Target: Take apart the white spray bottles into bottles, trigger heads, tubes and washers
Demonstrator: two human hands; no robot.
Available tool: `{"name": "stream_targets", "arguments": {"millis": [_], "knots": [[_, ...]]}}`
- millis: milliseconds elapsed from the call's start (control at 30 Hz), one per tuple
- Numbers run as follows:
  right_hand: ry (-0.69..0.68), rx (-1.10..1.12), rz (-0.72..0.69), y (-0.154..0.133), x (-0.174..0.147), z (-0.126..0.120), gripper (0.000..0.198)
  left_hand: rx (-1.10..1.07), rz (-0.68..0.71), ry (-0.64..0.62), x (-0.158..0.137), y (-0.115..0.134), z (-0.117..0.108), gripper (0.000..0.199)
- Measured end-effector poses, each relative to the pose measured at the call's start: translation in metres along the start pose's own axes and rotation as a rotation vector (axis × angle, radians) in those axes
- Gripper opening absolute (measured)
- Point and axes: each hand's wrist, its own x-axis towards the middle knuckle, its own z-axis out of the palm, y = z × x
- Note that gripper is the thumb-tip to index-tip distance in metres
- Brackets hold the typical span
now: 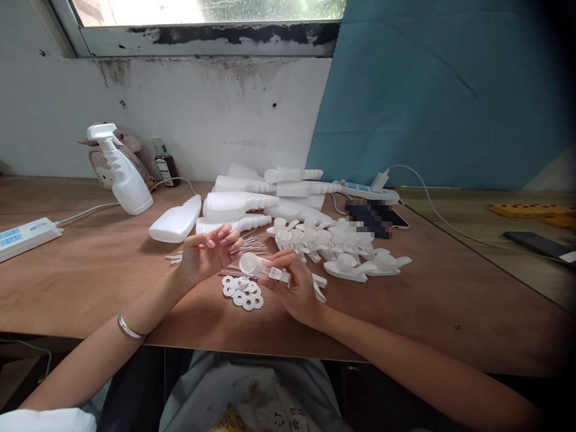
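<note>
My right hand [297, 288] grips a white spray trigger head [252, 264], its round cap end facing left toward the other hand. My left hand [207, 255] is raised beside it, palm up, fingers loosely bent and apart, with nothing visible in them. Below the trigger head lie several white ring washers [240, 294] in a small cluster. Thin white dip tubes [254, 245] are spread behind the hands, partly covered by them. To the right, several more white trigger heads [310, 237] sit in a group on the brown table [180, 318].
Several white bottles [238, 204] lie stacked at the back. One assembled spray bottle [130, 183] stands at left near a small dark bottle [165, 165]. Power strips [29, 237] with cables lie left and back right, and a phone [540, 245] is far right.
</note>
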Motion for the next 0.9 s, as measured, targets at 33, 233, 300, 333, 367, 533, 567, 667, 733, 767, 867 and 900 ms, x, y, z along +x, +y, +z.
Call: {"name": "stream_targets", "arguments": {"millis": [33, 233, 300, 333, 367, 533, 567, 667, 733, 767, 867, 900], "knots": [[0.036, 0.027, 0.055, 0.0, 0.0, 0.001, 0.02, 0.018, 0.003, 0.005, 0.0, -0.001, 0.0, 0.021], [0.138, 0.217, 0.335, -0.001, 0.003, 0.006, 0.022, 0.183, 0.049, -0.018, 0.001, -0.004, -0.002, 0.02], [0.136, 0.273, 0.407, -0.002, 0.003, 0.007, 0.024, 0.372, 0.051, -0.047, 0.0, -0.005, 0.001, 0.026], [0.123, 0.282, 0.43, -0.002, 0.003, 0.007, 0.024, 0.495, 0.042, -0.068, -0.001, -0.006, 0.003, 0.03], [0.106, 0.274, 0.441, -0.002, 0.003, 0.007, 0.024, 0.624, 0.029, -0.092, -0.002, -0.007, 0.006, 0.033], [-0.005, 0.133, 0.403, 0.0, 0.001, 0.005, 0.024, 0.952, 0.032, -0.068, -0.002, -0.012, 0.013, 0.032], [-0.009, 0.109, 0.379, 0.001, 0.002, 0.005, 0.028, 0.958, 0.068, -0.006, -0.001, -0.011, 0.012, 0.032], [-0.003, -0.047, 0.284, 0.003, 0.003, 0.003, 0.039, 1.019, 0.235, 0.198, 0.002, -0.007, 0.005, 0.035], [-0.081, -0.253, 0.185, 0.004, 0.004, 0.002, 0.037, 1.099, 0.332, 0.303, 0.004, -0.003, -0.001, 0.036], [-0.149, -0.366, 0.127, 0.004, 0.003, 0.001, 0.034, 1.142, 0.362, 0.344, 0.005, -0.002, -0.003, 0.037], [-0.336, -0.643, 0.003, 0.005, 0.001, 0.001, 0.018, 1.229, 0.402, 0.418, 0.007, 0.001, -0.008, 0.037], [-0.373, -0.702, -0.011, 0.005, 0.0, 0.002, 0.013, 1.236, 0.404, 0.427, 0.007, 0.001, -0.01, 0.037]]}}
